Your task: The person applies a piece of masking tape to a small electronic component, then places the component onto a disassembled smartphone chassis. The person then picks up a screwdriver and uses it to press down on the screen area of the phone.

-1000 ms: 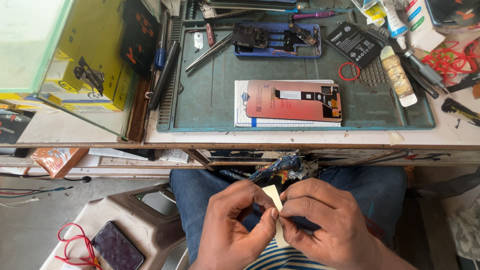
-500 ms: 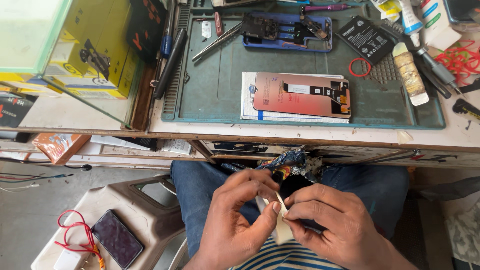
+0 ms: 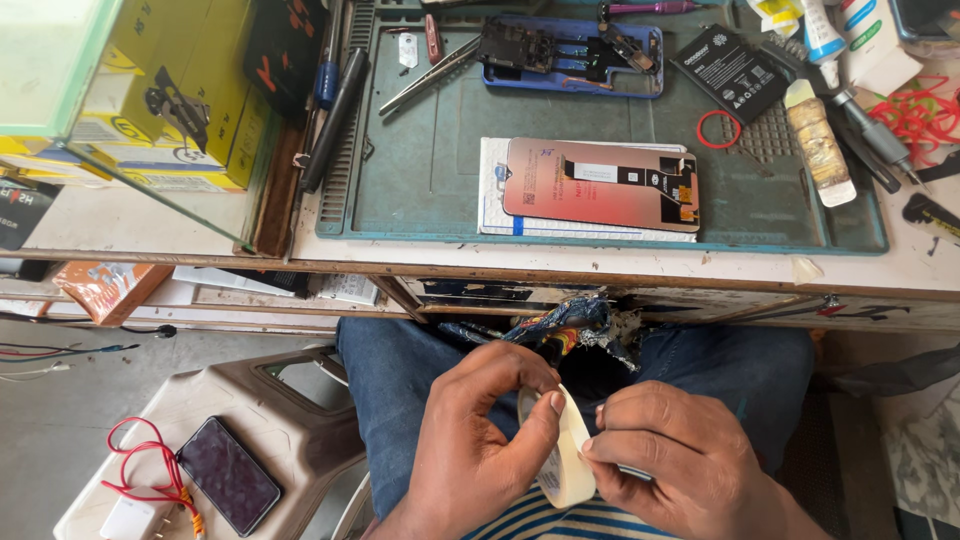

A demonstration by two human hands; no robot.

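Over my lap, my left hand (image 3: 478, 442) grips a whitish roll of tape (image 3: 566, 462), thumb pressed on its side. My right hand (image 3: 672, 462) pinches the roll's edge with thumb and forefinger; a thin dark tool seems to lie under its fingers. Both hands touch the roll. On the bench above lies a phone display panel (image 3: 600, 183), copper-pink back up, on a white box (image 3: 492, 205). Behind it sits an opened blue phone frame (image 3: 570, 52).
A green work mat (image 3: 440, 150) covers the bench, with tweezers (image 3: 425, 80), a black battery (image 3: 732, 72), a red ring (image 3: 719, 129) and a glue tube (image 3: 820, 142). Yellow boxes (image 3: 170, 110) stand left. A plastic stool (image 3: 250, 440) at lower left holds a dark phone (image 3: 228, 475).
The view has shifted, so the bench sits higher in frame. The tape roll has turned in my hands, now held more edge-on, and my right fingers have moved onto its rim.
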